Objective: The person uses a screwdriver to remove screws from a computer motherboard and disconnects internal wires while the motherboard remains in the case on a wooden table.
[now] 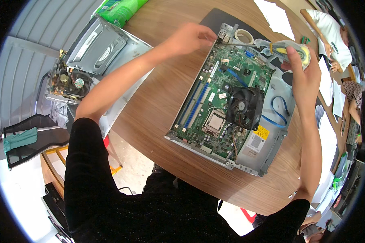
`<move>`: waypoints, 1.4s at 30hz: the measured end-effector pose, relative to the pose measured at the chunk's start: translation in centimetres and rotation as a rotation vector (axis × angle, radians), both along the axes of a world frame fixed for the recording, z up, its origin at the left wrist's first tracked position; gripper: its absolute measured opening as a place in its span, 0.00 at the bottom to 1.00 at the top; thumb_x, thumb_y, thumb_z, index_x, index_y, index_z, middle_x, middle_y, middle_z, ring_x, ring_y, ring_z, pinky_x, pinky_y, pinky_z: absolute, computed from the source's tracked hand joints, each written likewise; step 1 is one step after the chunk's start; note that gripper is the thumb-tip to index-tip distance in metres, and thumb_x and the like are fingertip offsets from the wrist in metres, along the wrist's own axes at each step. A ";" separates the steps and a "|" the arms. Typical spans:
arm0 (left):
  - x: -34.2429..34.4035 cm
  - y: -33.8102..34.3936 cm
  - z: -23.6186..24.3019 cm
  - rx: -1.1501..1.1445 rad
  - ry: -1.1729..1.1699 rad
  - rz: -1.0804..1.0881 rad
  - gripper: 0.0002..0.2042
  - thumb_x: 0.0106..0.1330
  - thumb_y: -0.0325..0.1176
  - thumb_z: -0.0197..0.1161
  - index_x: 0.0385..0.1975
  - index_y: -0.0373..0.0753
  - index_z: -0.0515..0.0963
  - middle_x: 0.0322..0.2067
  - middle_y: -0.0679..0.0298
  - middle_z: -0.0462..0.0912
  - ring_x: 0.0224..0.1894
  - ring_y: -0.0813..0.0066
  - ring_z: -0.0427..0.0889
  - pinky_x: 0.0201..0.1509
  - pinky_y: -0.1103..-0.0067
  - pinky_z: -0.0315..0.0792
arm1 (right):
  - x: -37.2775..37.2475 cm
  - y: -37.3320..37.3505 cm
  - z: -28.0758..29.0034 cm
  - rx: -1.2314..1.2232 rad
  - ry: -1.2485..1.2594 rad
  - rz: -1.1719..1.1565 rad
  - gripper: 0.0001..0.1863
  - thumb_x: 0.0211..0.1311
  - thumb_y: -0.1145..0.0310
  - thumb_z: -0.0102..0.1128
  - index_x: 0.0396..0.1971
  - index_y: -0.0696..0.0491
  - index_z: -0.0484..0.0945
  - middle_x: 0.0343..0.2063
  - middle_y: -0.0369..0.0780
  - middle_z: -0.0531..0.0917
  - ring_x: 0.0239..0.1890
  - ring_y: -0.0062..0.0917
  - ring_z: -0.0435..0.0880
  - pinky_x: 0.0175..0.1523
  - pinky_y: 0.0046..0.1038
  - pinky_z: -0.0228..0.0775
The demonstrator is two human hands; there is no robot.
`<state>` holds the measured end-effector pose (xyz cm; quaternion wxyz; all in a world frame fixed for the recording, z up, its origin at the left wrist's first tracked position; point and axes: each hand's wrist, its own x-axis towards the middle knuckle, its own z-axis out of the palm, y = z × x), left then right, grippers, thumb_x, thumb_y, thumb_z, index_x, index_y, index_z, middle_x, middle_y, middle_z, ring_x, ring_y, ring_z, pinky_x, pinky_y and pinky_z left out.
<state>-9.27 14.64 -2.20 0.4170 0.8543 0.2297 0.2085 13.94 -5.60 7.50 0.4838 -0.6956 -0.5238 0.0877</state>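
Note:
An opened computer chassis (pixel 275 150) lies on the wooden table before me. Inside it sits a green motherboard (pixel 198 95) with a black cooling fan (pixel 245 107), a bare processor (pixel 215 121) and blue memory slots. My left hand (pixel 192 38) is at the chassis's far left corner, slightly blurred, its fingers curled at the metal edge. Above the far right corner, my right hand (pixel 306 79) grips a clear, rounded plastic thing with yellow in it (pixel 290 49); its exact kind cannot be made out. A blue cable (pixel 277 121) loops over the chassis's right side.
A roll of tape (pixel 244 37) rests beyond the chassis on a dark mat (pixel 219 18). Another opened computer case (pixel 97 46) stands at the left, beside a green plastic pack (pixel 119 10). Papers (pixel 273 18) lie along the far right side, where other people (pixel 330 38) are.

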 end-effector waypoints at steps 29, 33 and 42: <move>3.3 -4.3 8.0 -0.090 -0.496 0.248 0.15 0.60 0.30 0.69 0.45 0.33 0.78 0.33 0.62 0.84 0.37 0.75 0.81 0.40 0.78 0.74 | -7.6 9.3 8.5 -0.048 -0.866 0.148 0.28 0.54 0.46 0.60 0.33 0.62 0.80 0.24 0.53 0.82 0.30 0.47 0.83 0.38 0.41 0.76; 4.8 -0.3 7.5 -0.091 -0.433 0.015 0.18 0.62 0.25 0.65 0.52 0.33 0.73 0.44 0.63 0.81 0.44 0.77 0.79 0.46 0.80 0.74 | -5.6 11.8 9.7 -0.293 -0.945 0.002 0.24 0.57 0.52 0.60 0.38 0.61 0.80 0.31 0.54 0.83 0.37 0.47 0.83 0.44 0.39 0.75; 6.3 -0.4 6.7 -0.388 -0.751 -0.229 0.12 0.66 0.24 0.62 0.48 0.34 0.74 0.38 0.66 0.81 0.43 0.79 0.80 0.47 0.80 0.74 | -5.3 9.7 15.2 -0.399 -1.061 0.437 0.23 0.59 0.57 0.60 0.47 0.60 0.78 0.46 0.52 0.80 0.47 0.45 0.80 0.53 0.41 0.70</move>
